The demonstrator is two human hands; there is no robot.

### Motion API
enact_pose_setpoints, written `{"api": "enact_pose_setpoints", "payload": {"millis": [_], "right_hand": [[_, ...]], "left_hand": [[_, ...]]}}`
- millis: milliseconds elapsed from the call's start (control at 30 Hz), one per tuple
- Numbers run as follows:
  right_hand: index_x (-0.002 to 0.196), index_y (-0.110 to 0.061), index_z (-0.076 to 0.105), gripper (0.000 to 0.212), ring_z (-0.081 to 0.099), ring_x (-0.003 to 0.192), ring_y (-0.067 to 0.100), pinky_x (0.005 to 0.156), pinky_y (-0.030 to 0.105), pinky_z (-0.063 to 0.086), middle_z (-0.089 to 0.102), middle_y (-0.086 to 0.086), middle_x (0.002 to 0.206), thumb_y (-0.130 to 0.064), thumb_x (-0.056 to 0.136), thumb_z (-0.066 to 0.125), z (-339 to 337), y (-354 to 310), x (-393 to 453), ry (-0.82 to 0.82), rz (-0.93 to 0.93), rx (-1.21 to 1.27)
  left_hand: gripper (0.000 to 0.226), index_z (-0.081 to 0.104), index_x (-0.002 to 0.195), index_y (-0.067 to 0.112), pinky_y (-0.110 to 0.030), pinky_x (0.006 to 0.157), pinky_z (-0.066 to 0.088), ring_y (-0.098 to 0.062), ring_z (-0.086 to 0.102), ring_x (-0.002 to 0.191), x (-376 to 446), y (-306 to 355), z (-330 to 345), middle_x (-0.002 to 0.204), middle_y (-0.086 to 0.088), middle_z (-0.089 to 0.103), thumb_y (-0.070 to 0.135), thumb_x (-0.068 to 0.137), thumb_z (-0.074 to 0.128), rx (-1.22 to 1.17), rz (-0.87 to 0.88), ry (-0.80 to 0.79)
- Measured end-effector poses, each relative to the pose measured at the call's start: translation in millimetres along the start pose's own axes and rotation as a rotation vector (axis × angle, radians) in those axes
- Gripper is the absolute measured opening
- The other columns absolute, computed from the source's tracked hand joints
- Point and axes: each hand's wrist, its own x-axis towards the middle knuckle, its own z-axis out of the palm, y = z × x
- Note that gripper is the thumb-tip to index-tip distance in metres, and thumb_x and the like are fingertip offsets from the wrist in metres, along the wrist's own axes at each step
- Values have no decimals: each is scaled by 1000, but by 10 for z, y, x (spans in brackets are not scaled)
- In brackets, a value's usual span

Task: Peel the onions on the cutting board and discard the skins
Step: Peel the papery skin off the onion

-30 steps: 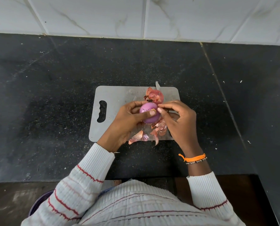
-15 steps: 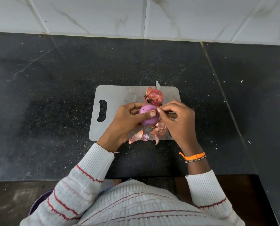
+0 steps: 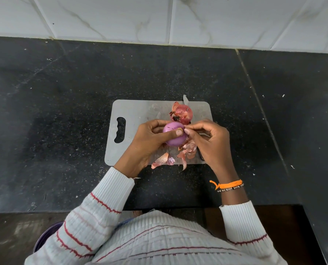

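Observation:
My left hand point(image 3: 147, 142) grips a purple peeled onion point(image 3: 173, 137) just above the grey cutting board point(image 3: 136, 115), thumb laid across its top. My right hand point(image 3: 209, 142) pinches a small bit of skin at the onion's tip with its fingertips. Behind them a second onion point(image 3: 182, 113) with torn papery skin sits on the board. Loose pink skins point(image 3: 186, 152) lie on the board's near edge under my hands.
A knife blade tip point(image 3: 185, 99) pokes past the board's far edge; its handle is mostly hidden by my right hand. The board lies on a black speckled counter point(image 3: 63, 111) with a white tiled wall behind. A purple bin rim point(image 3: 44, 238) shows below the counter edge at left.
My left hand has turned the onion slightly, and my right fingertips have shifted to its tip. The second onion and the skins lie as before.

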Motion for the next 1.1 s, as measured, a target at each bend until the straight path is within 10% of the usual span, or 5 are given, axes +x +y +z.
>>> {"api": "enact_pose_setpoints", "payload": {"millis": [633,800,1100], "right_hand": [[93,-6,60,4,55,78,3,66,3,42,60,4,93,-7,90,57,55,109,28,10,177,-207],[104,-19,64,18,64,96,12,80,26,53,67,-3,100,-29,95,51,74,30,31,10,399,136],[97,-9,67,14,67,87,12,71,24,55,70,4,91,-8,83,68,123,-77,43,71,477,401]], "left_hand": [[41,59,113,7,-25,65,57,-18,64,85,8,-19,-39,100,-5,65,-4,75,67,-43,-20,-110],[39,61,110,11,-20,63,56,-15,62,87,17,-14,-75,98,1,62,-5,75,66,-1,8,-122],[41,53,122,1,-22,75,56,-22,61,97,44,-53,-31,112,-15,59,-3,82,59,-45,-36,-179]]}}
